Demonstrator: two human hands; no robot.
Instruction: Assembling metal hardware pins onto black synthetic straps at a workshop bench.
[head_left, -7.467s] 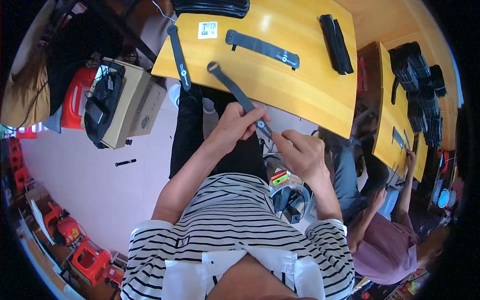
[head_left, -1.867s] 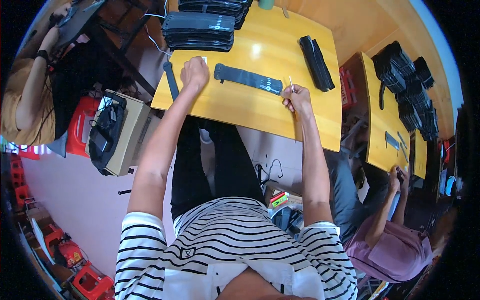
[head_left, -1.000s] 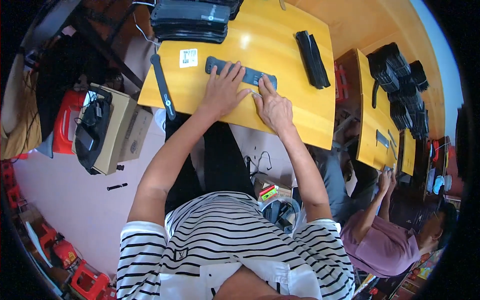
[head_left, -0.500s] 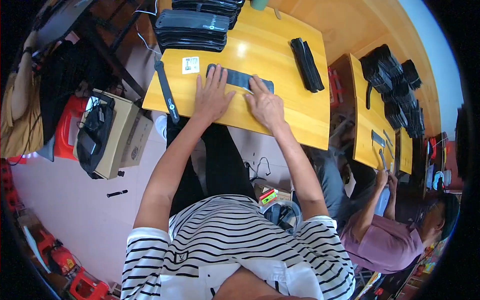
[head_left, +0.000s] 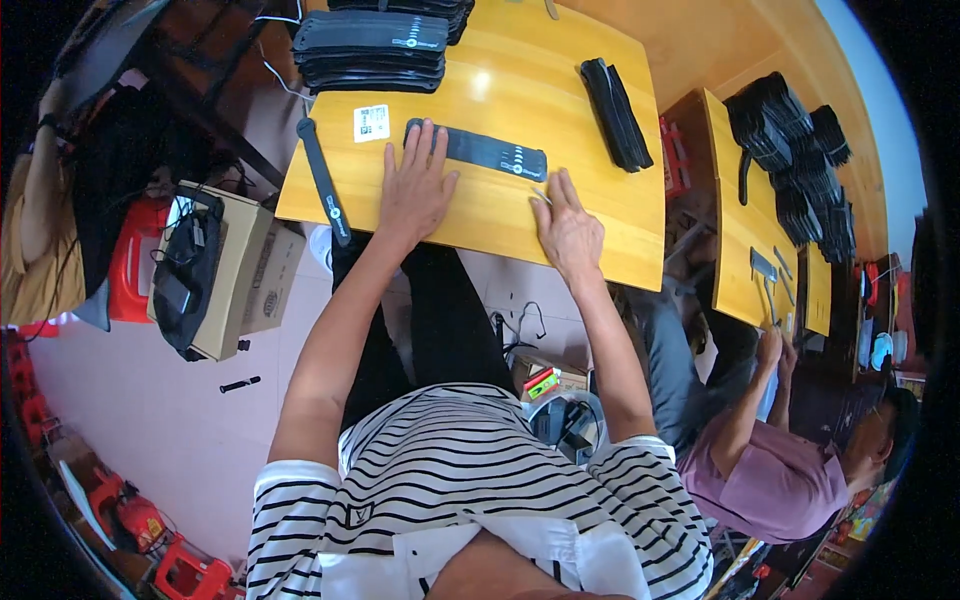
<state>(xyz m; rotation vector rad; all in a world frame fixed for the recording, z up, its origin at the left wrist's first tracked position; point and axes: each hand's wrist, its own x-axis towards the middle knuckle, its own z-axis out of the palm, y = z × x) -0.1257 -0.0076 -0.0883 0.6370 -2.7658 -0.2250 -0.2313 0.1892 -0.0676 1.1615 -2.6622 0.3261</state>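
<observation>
A flat black strap-like piece (head_left: 480, 150) with rounded ends and a small white print lies lengthwise on the yellow wooden table (head_left: 500, 220). My left hand (head_left: 415, 190) rests flat with fingers spread, its fingertips pressing the piece's left end. Just below the right end, apart from the piece, is my right hand (head_left: 572, 228), bent at the knuckles. A thin pale sliver (head_left: 541, 194) shows by its thumb and fingertips; its kind is too small to make out. A narrow black strap (head_left: 323, 183) lies at the table's left edge.
A tall stack of black pieces (head_left: 370, 50) stands at the back left, near a white printed label (head_left: 371, 123). A black bundle (head_left: 614, 115) lies at the right. A co-worker (head_left: 765, 470) sits by another table (head_left: 740, 235) bearing black piles. An open carton (head_left: 235, 290) stands left.
My right hand has lifted off the piece's right end and moved right and toward me, uncovering the white print. My left hand stays on the left end. The view has shifted slightly.
</observation>
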